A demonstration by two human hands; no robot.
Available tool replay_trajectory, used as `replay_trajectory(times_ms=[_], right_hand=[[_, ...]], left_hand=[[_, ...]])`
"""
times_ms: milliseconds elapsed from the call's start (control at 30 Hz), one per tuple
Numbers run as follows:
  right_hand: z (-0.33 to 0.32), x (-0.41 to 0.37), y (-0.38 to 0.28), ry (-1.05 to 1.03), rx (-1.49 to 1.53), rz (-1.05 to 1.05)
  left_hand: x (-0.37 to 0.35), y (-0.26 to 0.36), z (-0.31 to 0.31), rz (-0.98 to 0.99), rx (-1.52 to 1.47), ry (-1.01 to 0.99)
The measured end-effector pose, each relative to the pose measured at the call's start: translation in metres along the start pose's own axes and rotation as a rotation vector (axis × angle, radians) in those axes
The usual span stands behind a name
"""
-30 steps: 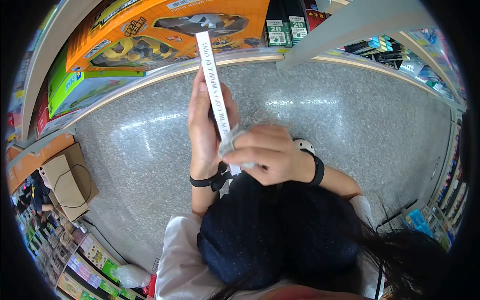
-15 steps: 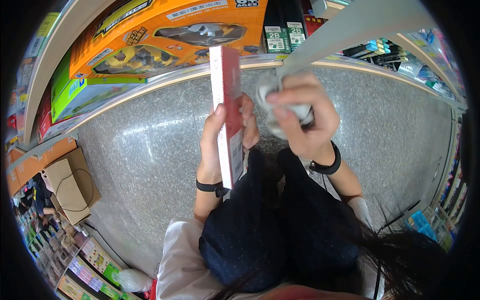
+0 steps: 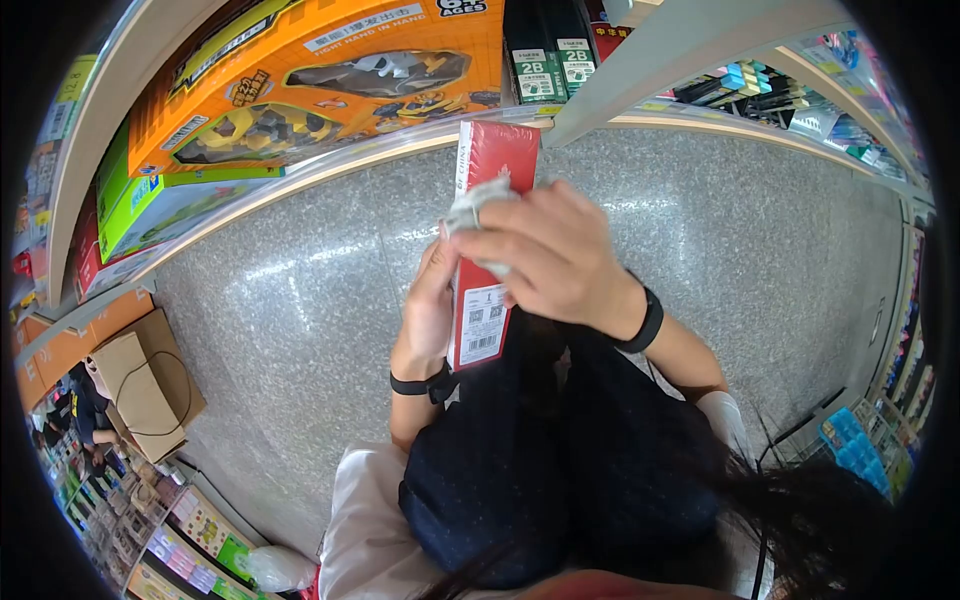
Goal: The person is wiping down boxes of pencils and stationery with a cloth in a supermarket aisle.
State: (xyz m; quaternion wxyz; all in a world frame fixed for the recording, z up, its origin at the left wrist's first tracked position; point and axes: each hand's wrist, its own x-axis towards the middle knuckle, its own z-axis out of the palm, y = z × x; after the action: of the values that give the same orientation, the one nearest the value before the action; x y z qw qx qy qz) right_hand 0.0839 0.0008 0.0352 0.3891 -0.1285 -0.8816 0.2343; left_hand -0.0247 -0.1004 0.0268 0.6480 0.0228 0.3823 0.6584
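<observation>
A long, flat red box with white print along its side and a barcode label near its lower end is held upright over my knees. My left hand grips it by the left edge, thumb along the side. Across the box's upper half, my right hand presses a crumpled whitish cloth against the red face. The fingers are curled over the cloth, slightly blurred. My left fingers behind the box are mostly hidden.
A shelf ahead carries an orange toy box, a green box and green-labelled 2B boxes. Pens lie on the right shelf. A cardboard box stands at left, with a person beyond it.
My right hand has moved left with the cloth, from beside the box onto its face. The box has turned so its red front and label face me more.
</observation>
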Motion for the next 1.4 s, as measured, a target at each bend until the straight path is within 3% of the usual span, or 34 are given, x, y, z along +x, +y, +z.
replay_trajectory(times_ms=[67, 133, 200, 267, 333, 400, 467, 500, 533, 600, 633, 667, 733, 900, 1000, 1033, 1167, 1267, 1400], right_hand=[[-0.006, 0.010, 0.016, -0.047, -0.063, 0.021], [-0.006, 0.019, 0.037, 0.214, -0.062, 0.016], [-0.005, 0.016, 0.029, 0.178, -0.017, 0.028], [-0.001, 0.004, 0.013, 0.111, 0.077, 0.060], [-0.001, -0.007, 0.008, -0.009, 0.142, 0.080], [-0.006, -0.004, 0.015, -0.087, -0.044, 0.014], [-0.004, -0.001, 0.032, 0.025, -0.071, 0.028], [-0.006, 0.004, 0.035, 0.126, -0.029, 0.062], [-0.007, 0.008, 0.035, 0.227, 0.013, 0.096], [0.000, 0.000, 0.022, 0.243, 0.024, 0.091], [0.001, -0.006, 0.012, 0.151, 0.042, 0.095], [0.003, -0.012, 0.002, 0.058, 0.060, 0.098], [0.011, -0.028, -0.011, -0.088, 0.126, 0.036], [0.020, -0.045, -0.021, -0.175, 0.171, -0.258], [0.005, -0.027, -0.005, -0.159, 0.076, -0.137], [0.004, -0.022, 0.000, -0.101, 0.095, -0.050], [0.013, -0.038, -0.017, -0.128, 0.229, -0.092], [0.013, -0.053, -0.021, -0.204, 0.285, -0.154], [0.002, -0.039, -0.006, -0.137, 0.111, -0.090]], left_hand=[[0.006, 0.002, -0.002, -0.020, -0.106, -0.109], [0.011, 0.009, -0.001, -0.026, -0.106, -0.307], [0.006, 0.008, 0.003, -0.011, -0.104, -0.266], [0.004, 0.007, 0.007, -0.017, -0.136, 0.039], [0.005, 0.009, 0.008, -0.015, -0.148, 0.076], [0.009, 0.007, 0.001, -0.015, -0.165, 0.115], [0.012, 0.005, -0.019, -0.055, -0.150, -0.321], [0.013, 0.006, -0.019, -0.069, -0.187, -0.406], [0.011, 0.005, -0.015, -0.068, -0.187, -0.406], [0.006, 0.003, -0.001, -0.002, -0.033, -0.081], [0.007, 0.002, 0.003, -0.043, -0.225, 0.075], [0.010, 0.001, -0.002, -0.044, -0.225, 0.076], [0.017, 0.000, -0.016, -0.021, -0.263, -0.132], [0.015, 0.005, -0.013, 0.098, -0.143, -0.015], [0.017, 0.008, -0.007, 0.099, -0.168, -0.013], [0.017, 0.006, -0.015, 0.088, -0.200, -0.134], [0.016, 0.011, -0.004, 0.090, -0.284, -0.027], [0.015, 0.011, -0.011, 0.128, -0.250, -0.078], [0.015, 0.011, -0.006, 0.103, -0.246, -0.094]])
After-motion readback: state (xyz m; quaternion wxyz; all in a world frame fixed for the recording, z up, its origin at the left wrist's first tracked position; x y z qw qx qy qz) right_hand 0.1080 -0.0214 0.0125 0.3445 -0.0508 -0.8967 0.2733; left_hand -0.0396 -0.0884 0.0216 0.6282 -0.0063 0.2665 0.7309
